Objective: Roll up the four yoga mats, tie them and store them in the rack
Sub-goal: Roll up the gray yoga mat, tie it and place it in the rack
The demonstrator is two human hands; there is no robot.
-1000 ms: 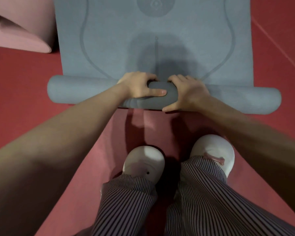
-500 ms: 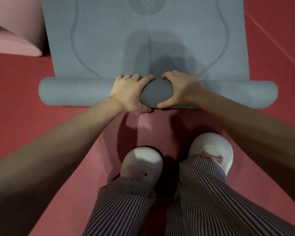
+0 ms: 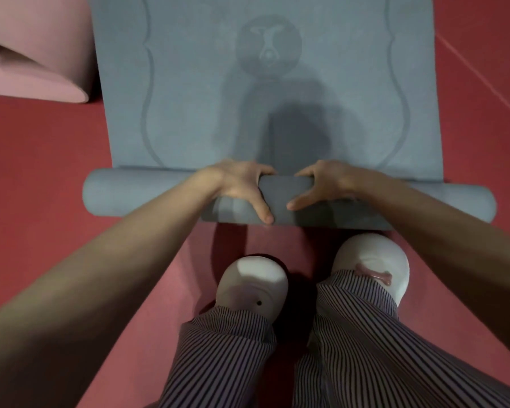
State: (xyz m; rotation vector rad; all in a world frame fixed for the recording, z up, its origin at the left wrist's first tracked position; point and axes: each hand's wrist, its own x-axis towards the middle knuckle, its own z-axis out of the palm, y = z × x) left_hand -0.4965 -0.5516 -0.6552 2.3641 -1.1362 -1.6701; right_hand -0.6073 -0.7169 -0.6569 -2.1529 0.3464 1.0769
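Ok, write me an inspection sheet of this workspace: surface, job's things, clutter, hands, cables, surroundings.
Surface: red floor, with a lighter strip under the feet.
Job's things: grey-blue yoga mat partly rolled, with the roll at the near end and the rest flat beyond it; pink mat at far left, not rolled tight, one edge lifted. No ties or rack seen.
Clutter: nothing seen.
Hands: left hand and right hand both grip the middle of the roll, fingers over the top, thumbs on the near side, a gap between them.
Cables: nothing seen.
Surroundings: white shoes and striped trousers just behind the roll.
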